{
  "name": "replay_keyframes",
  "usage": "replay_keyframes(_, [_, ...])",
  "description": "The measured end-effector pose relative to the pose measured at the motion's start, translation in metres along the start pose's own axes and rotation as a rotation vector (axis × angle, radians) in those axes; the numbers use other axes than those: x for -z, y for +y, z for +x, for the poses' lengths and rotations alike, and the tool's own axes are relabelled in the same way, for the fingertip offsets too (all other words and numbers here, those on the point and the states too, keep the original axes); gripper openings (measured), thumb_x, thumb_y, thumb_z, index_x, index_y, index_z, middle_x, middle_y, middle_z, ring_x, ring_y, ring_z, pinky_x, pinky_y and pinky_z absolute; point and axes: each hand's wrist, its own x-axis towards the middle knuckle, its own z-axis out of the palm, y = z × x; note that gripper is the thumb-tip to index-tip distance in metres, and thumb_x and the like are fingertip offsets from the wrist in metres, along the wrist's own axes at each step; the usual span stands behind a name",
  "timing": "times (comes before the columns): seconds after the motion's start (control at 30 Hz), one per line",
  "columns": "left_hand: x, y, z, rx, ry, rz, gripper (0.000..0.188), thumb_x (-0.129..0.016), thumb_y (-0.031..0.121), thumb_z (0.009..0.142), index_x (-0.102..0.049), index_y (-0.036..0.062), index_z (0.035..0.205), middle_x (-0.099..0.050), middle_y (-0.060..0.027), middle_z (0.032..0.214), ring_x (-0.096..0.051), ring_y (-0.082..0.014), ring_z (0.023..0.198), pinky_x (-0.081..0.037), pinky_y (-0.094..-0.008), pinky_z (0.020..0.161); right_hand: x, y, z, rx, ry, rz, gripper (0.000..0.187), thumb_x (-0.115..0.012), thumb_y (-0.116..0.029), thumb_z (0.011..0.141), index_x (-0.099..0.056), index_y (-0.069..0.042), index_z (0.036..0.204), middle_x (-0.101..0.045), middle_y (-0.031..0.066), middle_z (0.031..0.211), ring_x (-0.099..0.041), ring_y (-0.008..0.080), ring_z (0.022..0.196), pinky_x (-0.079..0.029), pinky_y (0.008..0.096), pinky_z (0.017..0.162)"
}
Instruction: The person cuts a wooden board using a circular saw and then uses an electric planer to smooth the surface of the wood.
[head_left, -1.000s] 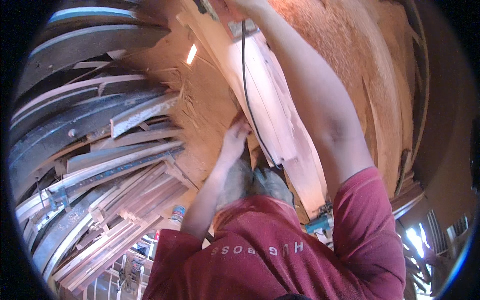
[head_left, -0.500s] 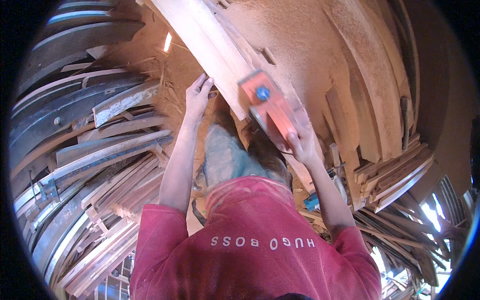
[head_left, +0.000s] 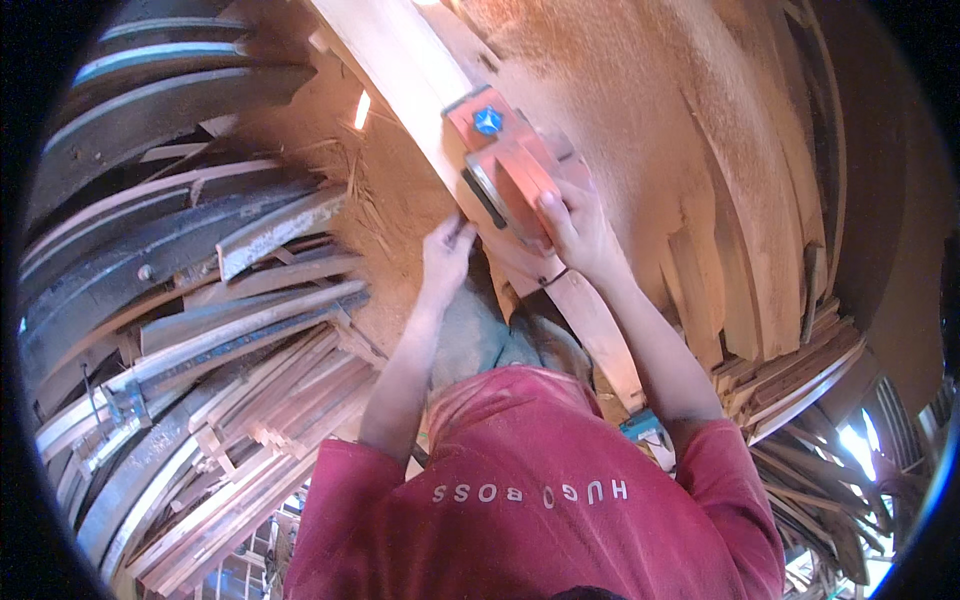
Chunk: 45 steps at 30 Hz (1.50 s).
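My right hand [head_left: 583,232] is closed round the rear handle of an orange electric hand planer [head_left: 520,165] with a blue front knob. The planer rests on a long pale wooden board [head_left: 400,70], which runs from the far left toward my body. At the board's left edge, close beside the planer, my left hand [head_left: 447,262] has its fingers drawn together against the wood. Its fingertips are partly hidden, so their exact hold is hard to see. The planer's sole is out of sight against the board.
Stacked timber [head_left: 270,400] and dark curved planks [head_left: 150,230] crowd the left side. Sawdust covers the broad surface [head_left: 600,70] at the right, near tall leaning boards [head_left: 740,200]. A teal power tool [head_left: 645,430] lies by my right forearm. More planks [head_left: 790,365] are piled at the right.
The planer has moved forward and left along the board with my right hand. My left hand is nearer my body, still by the board's edge. The whole view has shifted slightly.
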Motion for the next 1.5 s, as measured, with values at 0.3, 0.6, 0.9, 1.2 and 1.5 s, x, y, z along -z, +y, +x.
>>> replay_keyframes(0.3, [-0.001, -0.004, 0.01, 0.008, -0.019, -0.171, 0.036, -0.059, 0.008, 0.1, -0.058, -0.01, 0.131, -0.072, -0.0129, 0.108, -0.064, -0.0127, 0.093, -0.052, -0.0287, 0.084, -0.067, -0.056, 0.214, 0.006, 0.043, 0.06, 0.059, -0.054, -0.05, 0.099, -0.064, 0.005, 0.079, -0.052, 0.0196, 0.059, -0.053, 0.0201, 0.055, -0.04, 0.0405, 0.054])
replay_keyframes(0.6, [0.006, -0.006, 0.008, 0.054, -0.033, -0.078, 0.037, -0.061, 0.012, 0.099, -0.059, -0.0066, 0.131, -0.073, -0.0116, 0.097, -0.067, -0.0124, 0.084, -0.055, -0.029, 0.075, -0.119, -0.122, 0.38, 0.379, 0.233, -0.032, 0.054, -0.043, -0.049, 0.103, -0.071, -0.004, 0.094, -0.065, 0.0212, 0.076, -0.066, 0.0331, 0.078, -0.049, 0.0426, 0.075])
replay_keyframes(0.9, [-0.013, -0.006, -0.008, 0.316, 0.025, -0.541, 0.047, -0.057, 0.026, 0.103, -0.05, -0.0032, 0.139, -0.067, -0.0078, 0.107, -0.067, -0.0151, 0.088, -0.059, -0.0314, 0.072, -0.088, -0.076, 0.328, 0.255, 0.063, 0.079, 0.056, -0.04, -0.052, 0.104, -0.069, -0.008, 0.122, -0.069, 0.0234, 0.115, -0.065, 0.0332, 0.107, -0.049, 0.0417, 0.094])
replay_keyframes(1.2, [-0.049, -0.071, -0.041, -0.043, 0.189, 0.065, 0.036, -0.068, 0.022, 0.097, -0.068, -0.0089, 0.117, -0.071, -0.009, 0.097, -0.068, -0.0135, 0.082, -0.06, -0.03, 0.073, 0.074, -0.013, -0.121, -0.346, 0.08, 0.232, 0.048, -0.053, -0.04, 0.104, -0.057, -0.007, 0.069, -0.055, 0.0013, 0.057, -0.05, 0.0095, 0.047, -0.038, 0.0269, 0.042])
replay_keyframes(1.5, [-0.053, -0.065, -0.068, 0.069, 0.069, -0.67, 0.042, -0.054, 0.023, 0.104, -0.056, -0.0072, 0.133, -0.068, -0.0229, 0.114, -0.069, -0.026, 0.099, -0.061, -0.037, 0.084, 0.063, 0.049, -0.248, -0.281, 0.046, 0.351, 0.046, -0.058, -0.045, 0.101, -0.063, 0.001, 0.104, -0.058, 0.001, 0.069, -0.054, 0.0087, 0.055, -0.041, 0.0257, 0.048])
